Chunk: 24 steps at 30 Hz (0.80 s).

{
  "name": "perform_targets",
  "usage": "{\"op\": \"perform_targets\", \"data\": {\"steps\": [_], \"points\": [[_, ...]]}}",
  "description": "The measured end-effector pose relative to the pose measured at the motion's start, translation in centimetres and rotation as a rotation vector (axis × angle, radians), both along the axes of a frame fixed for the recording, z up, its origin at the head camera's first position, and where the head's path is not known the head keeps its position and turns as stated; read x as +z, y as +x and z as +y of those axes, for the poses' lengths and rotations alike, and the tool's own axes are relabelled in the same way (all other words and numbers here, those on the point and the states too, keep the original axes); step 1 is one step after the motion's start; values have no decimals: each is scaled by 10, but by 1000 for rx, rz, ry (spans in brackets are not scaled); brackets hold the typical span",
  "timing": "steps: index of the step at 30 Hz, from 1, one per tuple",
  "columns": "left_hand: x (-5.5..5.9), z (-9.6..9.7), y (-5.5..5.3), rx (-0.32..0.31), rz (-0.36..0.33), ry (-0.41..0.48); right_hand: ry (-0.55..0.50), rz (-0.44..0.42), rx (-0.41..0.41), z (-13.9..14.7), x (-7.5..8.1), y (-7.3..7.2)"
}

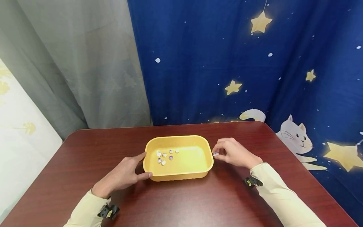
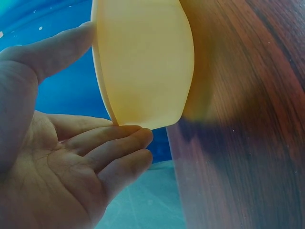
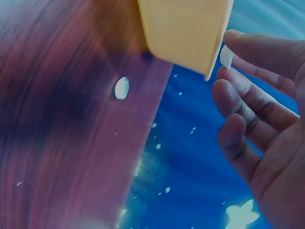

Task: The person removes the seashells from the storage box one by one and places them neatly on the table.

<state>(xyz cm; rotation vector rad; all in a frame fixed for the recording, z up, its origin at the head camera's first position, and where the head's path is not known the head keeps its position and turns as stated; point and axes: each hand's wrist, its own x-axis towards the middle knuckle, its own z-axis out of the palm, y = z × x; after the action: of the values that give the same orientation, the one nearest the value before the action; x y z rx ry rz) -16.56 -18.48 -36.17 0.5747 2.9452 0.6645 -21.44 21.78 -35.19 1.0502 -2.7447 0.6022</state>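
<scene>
While the right grip (image 1: pixel 233 153) pinches a piece (image 1: pixel 216 154) and the left grip (image 1: pixel 124 171) holds the tub (image 1: pixel 181 177), curtains (image 1: pixel 198 69) hang beyond the brown surface (image 1: pixel 181 201).

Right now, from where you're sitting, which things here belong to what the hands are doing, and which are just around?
Seem part of the job:
- yellow tray, touched by the left hand
- small shiny pieces inside it
- pale piece pinched by the right hand
- probably the loose piece outside the tray

Just around:
- blue starry curtain
- grey curtain
</scene>
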Motion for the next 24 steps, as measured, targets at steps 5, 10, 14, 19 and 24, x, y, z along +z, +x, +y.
{"op": "perform_targets", "data": {"steps": [5,10,14,19,24], "points": [[2,1,0,-9,15,0,2,-5,-35,10,-4,-5],[1,0,1,-23,30,1,-13,-44,-56,14,-8,-9],[-1,0,1,-35,49,3,-12,-68,-81,19,-12,-11],[0,-2,0,-35,73,-5,1,-105,-96,22,-19,-16],[1,-2,0,-37,63,-8,11,-133,-118,27,-23,-17]]}}
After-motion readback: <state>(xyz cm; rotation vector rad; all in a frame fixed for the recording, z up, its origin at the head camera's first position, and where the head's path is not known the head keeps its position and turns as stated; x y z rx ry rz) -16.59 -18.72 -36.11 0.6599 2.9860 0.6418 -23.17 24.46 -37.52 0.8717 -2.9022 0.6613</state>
